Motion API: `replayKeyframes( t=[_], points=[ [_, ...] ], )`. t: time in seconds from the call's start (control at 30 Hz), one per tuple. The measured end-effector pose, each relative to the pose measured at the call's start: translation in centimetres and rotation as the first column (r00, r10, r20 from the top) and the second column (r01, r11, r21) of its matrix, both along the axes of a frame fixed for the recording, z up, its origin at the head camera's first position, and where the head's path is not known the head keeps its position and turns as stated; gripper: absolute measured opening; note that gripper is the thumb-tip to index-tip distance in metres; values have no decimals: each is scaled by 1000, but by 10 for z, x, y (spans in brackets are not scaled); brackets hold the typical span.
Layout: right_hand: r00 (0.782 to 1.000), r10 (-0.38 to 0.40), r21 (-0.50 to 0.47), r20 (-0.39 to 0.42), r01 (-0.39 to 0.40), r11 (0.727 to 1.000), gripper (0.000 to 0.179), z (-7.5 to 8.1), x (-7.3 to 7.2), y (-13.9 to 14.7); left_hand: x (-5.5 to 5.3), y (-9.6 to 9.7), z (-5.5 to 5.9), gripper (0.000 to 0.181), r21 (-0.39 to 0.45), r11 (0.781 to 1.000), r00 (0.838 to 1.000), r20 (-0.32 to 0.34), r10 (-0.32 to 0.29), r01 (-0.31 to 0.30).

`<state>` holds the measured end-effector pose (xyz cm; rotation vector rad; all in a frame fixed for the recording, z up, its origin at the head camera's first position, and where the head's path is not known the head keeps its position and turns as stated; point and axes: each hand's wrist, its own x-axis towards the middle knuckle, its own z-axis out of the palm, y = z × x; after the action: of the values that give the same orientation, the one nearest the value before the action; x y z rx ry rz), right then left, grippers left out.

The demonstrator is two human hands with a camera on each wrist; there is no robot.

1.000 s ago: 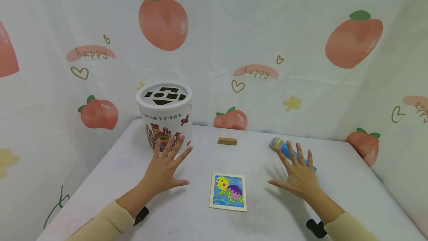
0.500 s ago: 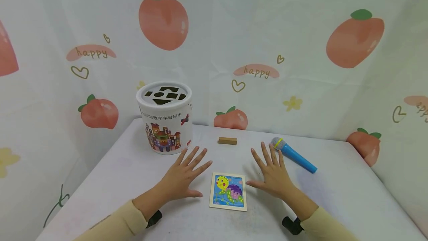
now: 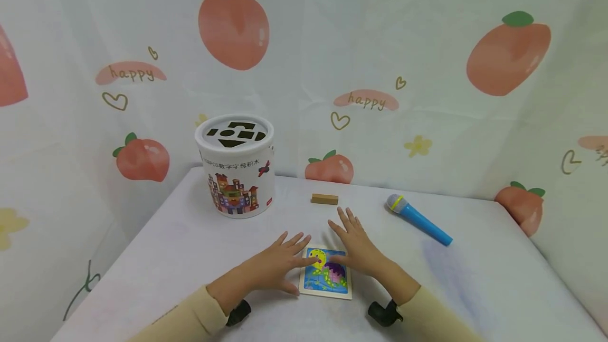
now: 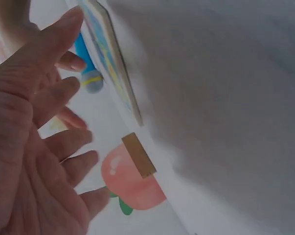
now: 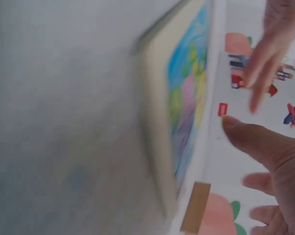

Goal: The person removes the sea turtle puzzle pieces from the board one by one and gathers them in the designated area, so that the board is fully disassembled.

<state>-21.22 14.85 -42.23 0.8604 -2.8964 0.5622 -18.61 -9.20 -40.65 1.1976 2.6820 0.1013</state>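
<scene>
A square turtle puzzle (image 3: pixel 325 292) with a pale wooden frame lies flat on the white table. Over its left edge hovers my left hand (image 3: pixel 273 265), fingers spread and thumb near the lower left corner. My right hand (image 3: pixel 361 249) reaches in from the other side, fingers extended, its thumb overlapping the turtle picture in the head view. Neither hand holds anything. From the right wrist, the puzzle's frame (image 5: pixel 154 98) stands out beside my thumb; in the left wrist view its edge (image 4: pixel 120 63) passes by my left thumb tip.
Behind the puzzle lies a small wooden block (image 3: pixel 325 199). A white bucket (image 3: pixel 237 173) with shape holes in its lid stands at the back left. To the right is a blue toy microphone (image 3: pixel 423 220). A peach-printed cloth (image 3: pixel 285 41) hangs along the table's back.
Both hands have come inward from wide apart, left hand moving right and right hand moving left, until they meet over the puzzle. The objects on the table stay where they were.
</scene>
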Motion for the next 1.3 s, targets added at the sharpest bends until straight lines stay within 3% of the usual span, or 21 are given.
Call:
replayKeyframes(
  t=[0.13,0.27,0.5,0.8,1.3],
  points=[
    [993,17,-85,113,-8,996,63,1,-3,-10,-1,6,-2,71,12,998,994,94,53,-54],
    [984,29,-151,175,-3,988,52,2,-8,-18,-1,8,-4,67,22,995,983,159,97,-101],
    [946,106,-249,306,-28,968,26,4,-16,-29,2,14,-3,57,37,979,948,260,182,-198],
    [920,115,-290,374,-2,957,15,-7,-21,-36,4,20,-7,51,57,972,946,247,208,-229],
    [925,70,-298,374,49,953,9,-8,-14,-43,6,20,-6,50,48,980,961,214,177,-191]
  ],
)
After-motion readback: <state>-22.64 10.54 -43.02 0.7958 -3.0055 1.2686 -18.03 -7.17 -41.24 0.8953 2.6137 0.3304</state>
